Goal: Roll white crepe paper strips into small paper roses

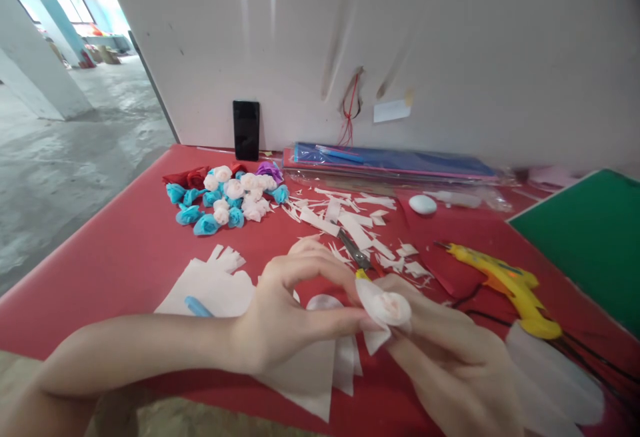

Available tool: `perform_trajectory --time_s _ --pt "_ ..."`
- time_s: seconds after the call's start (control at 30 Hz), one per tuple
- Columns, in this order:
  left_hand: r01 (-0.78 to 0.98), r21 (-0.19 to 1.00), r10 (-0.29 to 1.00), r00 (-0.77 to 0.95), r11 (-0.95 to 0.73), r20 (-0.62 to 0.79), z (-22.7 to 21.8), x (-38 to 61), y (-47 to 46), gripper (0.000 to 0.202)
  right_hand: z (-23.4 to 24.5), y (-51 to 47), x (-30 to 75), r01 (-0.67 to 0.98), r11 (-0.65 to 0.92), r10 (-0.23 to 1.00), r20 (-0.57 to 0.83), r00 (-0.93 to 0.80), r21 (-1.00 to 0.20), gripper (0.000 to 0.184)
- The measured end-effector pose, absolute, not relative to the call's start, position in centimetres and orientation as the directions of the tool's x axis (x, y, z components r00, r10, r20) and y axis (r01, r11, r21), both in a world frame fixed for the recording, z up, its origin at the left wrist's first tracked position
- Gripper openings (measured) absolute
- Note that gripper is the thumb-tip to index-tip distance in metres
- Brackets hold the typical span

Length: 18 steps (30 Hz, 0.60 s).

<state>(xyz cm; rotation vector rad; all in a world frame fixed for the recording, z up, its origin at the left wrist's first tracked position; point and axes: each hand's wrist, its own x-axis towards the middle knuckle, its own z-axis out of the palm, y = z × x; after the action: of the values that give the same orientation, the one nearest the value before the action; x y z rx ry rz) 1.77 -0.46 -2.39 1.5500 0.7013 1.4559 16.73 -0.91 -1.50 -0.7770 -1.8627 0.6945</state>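
Sitting between the left hand (pixel 287 307) and right hand (pixel 457 357) is a white paper flower (pixel 391 308). Both are pinching it, one from each side.

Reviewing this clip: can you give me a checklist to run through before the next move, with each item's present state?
1. White flower supported: ok; the left hand and right hand both hold it.
2. Glue gun set down: ok; it lies on the red table, beyond the right hand.
3. Glue gun hot or cool: cannot tell.
4. Scissors apart from the hands: cannot tell; the blades show, but the handles are partly hidden.
5. Scraps gathered up: not ok; white pieces lie scattered around the scissors.
6. Flower pile away from the hands: ok.
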Motion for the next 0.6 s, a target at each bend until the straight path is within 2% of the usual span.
perform_trajectory --time_s 0.17,0.47,0.6 --pt "-0.162 0.875 0.865 0.154 -0.455 0.478 -2.62 1.83 -0.57 0.015 -1.59 -0.95 16.9 0.215 0.681 0.722 0.591 -0.36 -0.7 0.033" --pt "-0.147 0.842 0.834 0.128 -0.519 0.536 -2.43 1.93 -0.87 0.016 -2.26 -0.78 16.88 0.174 0.679 0.717 0.592 -0.368 -0.713 0.022" --pt "-0.137 0.863 0.852 0.146 -0.486 0.503 -2.25 1.89 -1.0 0.017 -2.2 -0.72 16.89 0.173 0.666 0.728 0.583 -0.361 -0.725 0.019"
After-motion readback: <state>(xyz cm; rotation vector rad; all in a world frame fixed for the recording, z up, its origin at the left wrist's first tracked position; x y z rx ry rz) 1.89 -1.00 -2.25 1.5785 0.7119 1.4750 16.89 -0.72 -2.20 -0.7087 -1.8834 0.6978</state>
